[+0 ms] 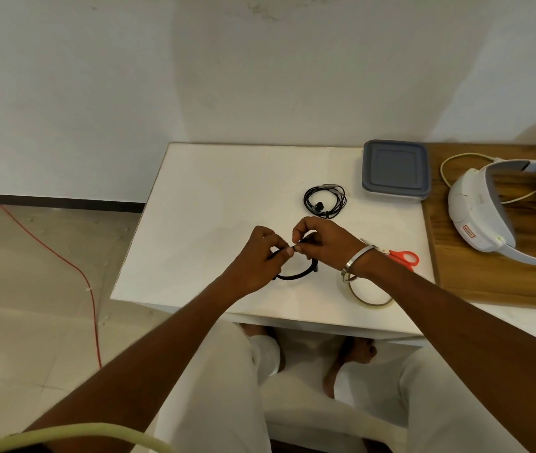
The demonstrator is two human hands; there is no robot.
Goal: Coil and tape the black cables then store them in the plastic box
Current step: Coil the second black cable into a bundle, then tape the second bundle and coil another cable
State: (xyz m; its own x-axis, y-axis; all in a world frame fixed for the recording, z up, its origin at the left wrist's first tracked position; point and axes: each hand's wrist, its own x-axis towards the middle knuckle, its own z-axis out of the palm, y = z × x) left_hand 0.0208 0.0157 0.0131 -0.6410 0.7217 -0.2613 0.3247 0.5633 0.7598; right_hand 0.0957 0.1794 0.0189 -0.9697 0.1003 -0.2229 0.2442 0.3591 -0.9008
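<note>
Both hands meet over the smooth white table: the left hand and right hand pinch a thick black cable with curled fingers. A thin coiled cable lies farther, the lidded plastic box at the far right edge.

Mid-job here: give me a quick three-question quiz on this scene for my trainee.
1. True or false: the plastic box has its lid on.
2. What lies nearest the right hand: A) white headset, B) red-handled scissors, C) red wire on the floor?
3. Fill in: both hands pinch the black ____.

Key
1. True; the grey lid covers it.
2. B; the scissors lie just beyond the right wrist, with the tape roll nearer the table's front edge.
3. Cable; the left hand and the right hand grip the black cable, while the coiled earphones lie untouched behind.
</note>
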